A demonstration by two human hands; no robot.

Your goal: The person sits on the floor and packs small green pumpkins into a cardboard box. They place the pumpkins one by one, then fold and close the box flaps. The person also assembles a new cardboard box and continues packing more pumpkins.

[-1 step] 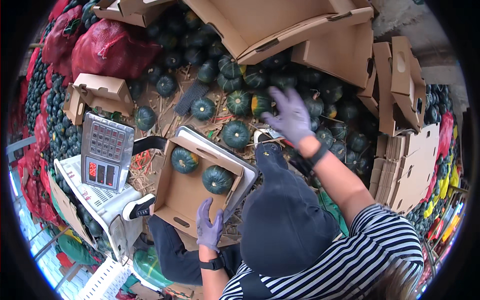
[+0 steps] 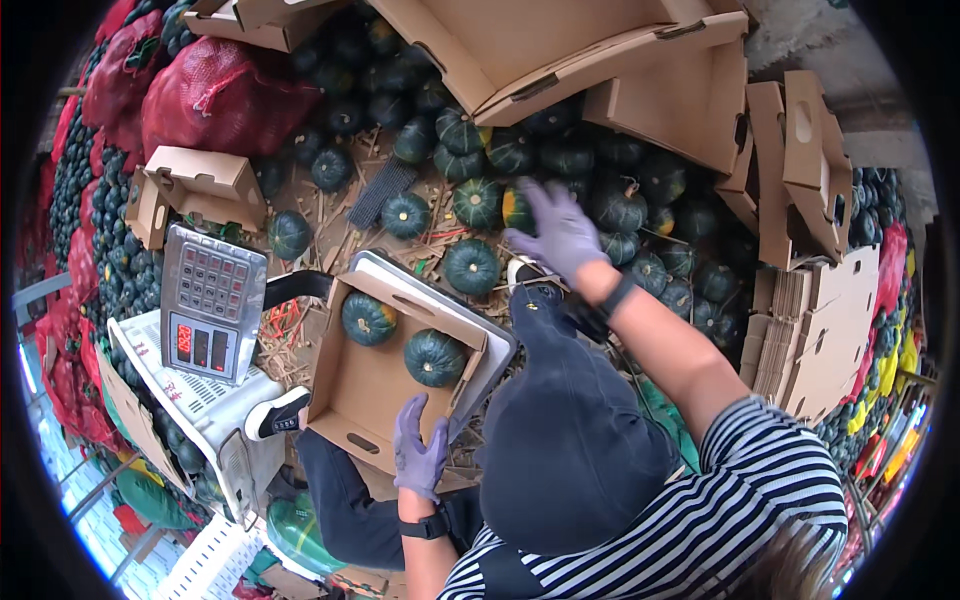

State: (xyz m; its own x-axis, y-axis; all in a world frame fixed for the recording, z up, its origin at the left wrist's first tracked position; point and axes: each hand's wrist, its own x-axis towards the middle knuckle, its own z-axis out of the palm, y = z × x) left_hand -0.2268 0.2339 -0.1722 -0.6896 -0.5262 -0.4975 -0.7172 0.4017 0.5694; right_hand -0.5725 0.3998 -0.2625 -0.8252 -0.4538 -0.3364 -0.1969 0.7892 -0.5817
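Observation:
My right hand (image 2: 560, 232), in a purple glove, has its fingers spread over the squash pile. Its fingertips are closest to a green squash with an orange patch (image 2: 517, 208); whether they touch it I cannot tell. My left hand (image 2: 420, 450), gloved alike, is open at the near right corner of a shallow cardboard box (image 2: 345, 402), thumb and fingers apart. Two dark green squashes sit in that box, one with an orange patch (image 2: 369, 318) and one plain (image 2: 436, 358). Under the box is a scale platform (image 2: 500, 352). Another squash (image 2: 471, 267) lies just beyond it.
The scale's lit display and keypad (image 2: 213, 303) stand at the left over a white plastic stool (image 2: 215, 425). Straw litters the floor. Large cardboard trays (image 2: 560, 50) cover the far side, and flattened cartons (image 2: 825, 335) are stacked right. Red mesh sacks (image 2: 225, 100) fill the far left.
My right hand has moved a little left and nearer to the orange-patched squash, fingers still spread. My left hand and the box with its two squashes stay put.

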